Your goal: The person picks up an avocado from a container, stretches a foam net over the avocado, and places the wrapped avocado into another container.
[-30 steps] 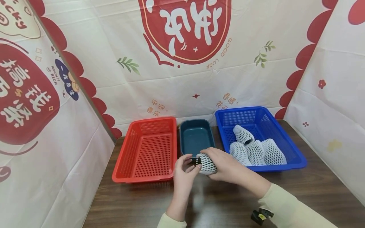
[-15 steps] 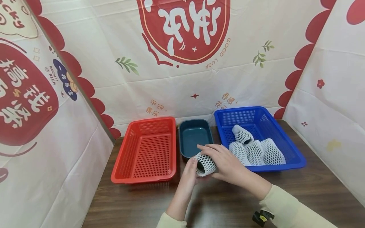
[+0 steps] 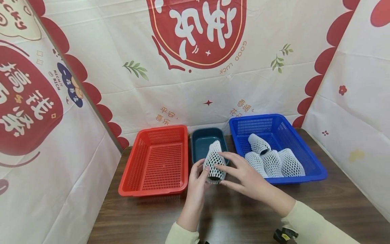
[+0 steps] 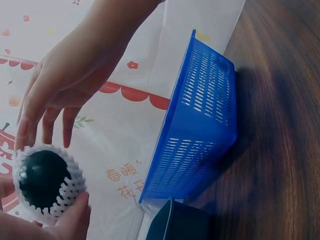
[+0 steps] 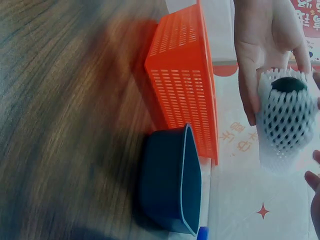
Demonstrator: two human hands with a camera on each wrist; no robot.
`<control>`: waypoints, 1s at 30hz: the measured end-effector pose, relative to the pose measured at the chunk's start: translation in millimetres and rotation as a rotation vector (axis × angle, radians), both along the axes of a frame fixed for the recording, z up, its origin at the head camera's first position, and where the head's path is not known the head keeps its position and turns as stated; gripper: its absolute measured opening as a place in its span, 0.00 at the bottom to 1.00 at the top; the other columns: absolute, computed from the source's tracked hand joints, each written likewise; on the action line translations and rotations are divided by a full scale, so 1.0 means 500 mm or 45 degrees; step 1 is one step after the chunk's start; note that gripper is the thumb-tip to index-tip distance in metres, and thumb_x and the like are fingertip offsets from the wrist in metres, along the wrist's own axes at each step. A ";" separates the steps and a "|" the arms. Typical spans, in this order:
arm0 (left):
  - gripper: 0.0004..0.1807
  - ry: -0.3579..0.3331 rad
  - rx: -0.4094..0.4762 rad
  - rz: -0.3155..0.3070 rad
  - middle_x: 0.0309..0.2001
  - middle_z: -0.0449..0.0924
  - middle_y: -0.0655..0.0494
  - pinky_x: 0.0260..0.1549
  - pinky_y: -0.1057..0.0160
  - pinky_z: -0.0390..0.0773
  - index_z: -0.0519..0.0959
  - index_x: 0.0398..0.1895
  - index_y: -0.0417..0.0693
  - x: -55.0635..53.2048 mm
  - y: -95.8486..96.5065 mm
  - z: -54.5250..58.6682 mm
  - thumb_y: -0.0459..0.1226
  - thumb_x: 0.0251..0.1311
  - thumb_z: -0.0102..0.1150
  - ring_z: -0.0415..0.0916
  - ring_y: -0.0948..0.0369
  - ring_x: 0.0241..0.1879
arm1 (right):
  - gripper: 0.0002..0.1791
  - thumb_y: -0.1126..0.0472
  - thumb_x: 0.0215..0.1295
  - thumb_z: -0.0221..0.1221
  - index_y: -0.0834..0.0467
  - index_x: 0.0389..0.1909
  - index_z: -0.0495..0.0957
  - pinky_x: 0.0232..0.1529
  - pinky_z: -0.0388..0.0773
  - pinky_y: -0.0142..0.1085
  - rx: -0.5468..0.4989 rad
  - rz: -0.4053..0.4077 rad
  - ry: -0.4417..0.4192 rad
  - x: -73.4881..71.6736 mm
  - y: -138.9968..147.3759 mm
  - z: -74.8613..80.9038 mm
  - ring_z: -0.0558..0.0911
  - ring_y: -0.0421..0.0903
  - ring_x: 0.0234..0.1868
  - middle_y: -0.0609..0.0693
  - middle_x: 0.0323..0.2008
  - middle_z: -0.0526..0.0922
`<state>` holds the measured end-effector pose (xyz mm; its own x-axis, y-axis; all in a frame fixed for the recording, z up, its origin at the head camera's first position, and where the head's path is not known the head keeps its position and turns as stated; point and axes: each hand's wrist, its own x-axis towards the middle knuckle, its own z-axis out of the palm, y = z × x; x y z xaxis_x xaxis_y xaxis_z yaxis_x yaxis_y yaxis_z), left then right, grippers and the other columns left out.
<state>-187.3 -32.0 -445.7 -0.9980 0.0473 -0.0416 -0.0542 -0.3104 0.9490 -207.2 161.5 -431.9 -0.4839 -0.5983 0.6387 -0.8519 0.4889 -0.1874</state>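
Observation:
My left hand [image 3: 198, 181] grips a white foam net sleeve [image 3: 215, 159] with a dark green, smooth, rounded object [image 4: 44, 179] inside. The sleeve stands nearly upright over the near end of the small teal tub [image 3: 203, 144], its open end towards me. The object's bare end shows through that opening; the rest is under the mesh, so its kind is unclear. My right hand [image 3: 248, 174] is at the sleeve's right side with fingers spread and fairly straight. In the left wrist view, a fingertip of this right hand [image 4: 65, 80] meets the sleeve's rim.
On the left stands a red perforated basket [image 3: 182, 159] with nothing in it. A blue perforated basket [image 3: 317, 173] on the right holds several net-sleeved things [image 3: 272, 163]. The brown wooden table [image 3: 146, 220] meets printed cloth walls [image 3: 189, 91] at the back and sides.
The net sleeve has turned from lying sideways between both hands to nearly upright, open end towards me. My right hand has loosened and spread its fingers; the left keeps its grip.

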 end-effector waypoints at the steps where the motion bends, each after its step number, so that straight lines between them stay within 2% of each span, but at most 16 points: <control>1: 0.28 0.009 -0.009 0.013 0.62 0.67 0.43 0.48 0.55 0.76 0.64 0.68 0.46 -0.001 0.000 0.000 0.43 0.68 0.55 0.71 0.52 0.54 | 0.25 0.42 0.69 0.56 0.52 0.59 0.78 0.59 0.67 0.56 -0.014 -0.013 -0.026 0.002 0.000 0.001 0.66 0.55 0.66 0.56 0.66 0.68; 5: 0.33 0.000 -0.052 0.059 0.62 0.67 0.45 0.51 0.56 0.75 0.64 0.71 0.49 -0.005 0.004 0.001 0.41 0.63 0.62 0.71 0.53 0.56 | 0.20 0.53 0.64 0.64 0.55 0.55 0.79 0.56 0.70 0.52 -0.073 -0.061 -0.103 0.008 -0.001 0.002 0.71 0.52 0.62 0.53 0.62 0.73; 8: 0.37 -0.007 -0.143 0.097 0.63 0.69 0.46 0.52 0.56 0.76 0.63 0.71 0.47 -0.007 0.011 0.002 0.40 0.60 0.66 0.70 0.52 0.58 | 0.19 0.63 0.60 0.67 0.58 0.52 0.78 0.55 0.72 0.49 -0.124 -0.106 -0.167 0.011 -0.003 0.001 0.74 0.50 0.59 0.52 0.59 0.75; 10: 0.39 -0.001 -0.221 0.125 0.63 0.68 0.45 0.51 0.55 0.77 0.63 0.71 0.45 -0.009 0.020 0.001 0.40 0.57 0.69 0.70 0.50 0.58 | 0.20 0.64 0.60 0.66 0.58 0.54 0.76 0.53 0.75 0.45 -0.168 -0.162 -0.265 0.015 -0.004 0.002 0.76 0.48 0.56 0.51 0.56 0.76; 12: 0.40 -0.004 -0.277 0.140 0.64 0.67 0.47 0.51 0.56 0.77 0.64 0.71 0.45 -0.010 0.031 0.002 0.40 0.55 0.71 0.69 0.49 0.59 | 0.22 0.63 0.63 0.65 0.59 0.57 0.74 0.51 0.77 0.42 -0.217 -0.221 -0.398 0.021 -0.005 0.006 0.78 0.46 0.53 0.50 0.55 0.75; 16: 0.40 0.029 -0.265 0.118 0.66 0.62 0.48 0.48 0.57 0.78 0.66 0.69 0.48 -0.010 0.059 0.007 0.37 0.52 0.73 0.70 0.50 0.59 | 0.26 0.57 0.65 0.64 0.59 0.62 0.70 0.50 0.78 0.43 -0.298 -0.362 -0.625 0.030 -0.002 0.019 0.78 0.49 0.51 0.52 0.55 0.71; 21: 0.36 0.080 -0.195 0.049 0.65 0.59 0.48 0.47 0.58 0.79 0.68 0.65 0.50 -0.005 0.088 0.013 0.31 0.52 0.70 0.72 0.52 0.58 | 0.33 0.49 0.64 0.64 0.61 0.63 0.66 0.52 0.76 0.52 -0.358 -0.500 -0.771 0.025 0.012 0.025 0.74 0.56 0.56 0.57 0.57 0.68; 26: 0.31 0.141 -0.268 -0.019 0.60 0.62 0.52 0.50 0.61 0.77 0.70 0.59 0.54 -0.005 0.112 0.013 0.28 0.52 0.68 0.71 0.56 0.55 | 0.45 0.43 0.56 0.69 0.63 0.64 0.58 0.50 0.74 0.56 -0.373 -0.592 -0.909 0.018 0.037 0.029 0.73 0.62 0.56 0.65 0.59 0.67; 30: 0.30 0.196 -0.335 -0.071 0.55 0.66 0.57 0.51 0.64 0.76 0.73 0.55 0.56 -0.014 0.133 0.010 0.24 0.50 0.67 0.71 0.58 0.53 | 0.47 0.45 0.53 0.71 0.64 0.61 0.56 0.47 0.75 0.55 -0.350 -0.641 -0.935 0.005 0.073 0.030 0.75 0.62 0.53 0.69 0.57 0.69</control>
<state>-194.1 34.7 -440.9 -0.9897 0.1096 0.0916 0.0861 -0.0538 0.9948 -205.0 198.0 -417.1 -0.9842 -0.0814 0.1575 -0.1734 0.6270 -0.7594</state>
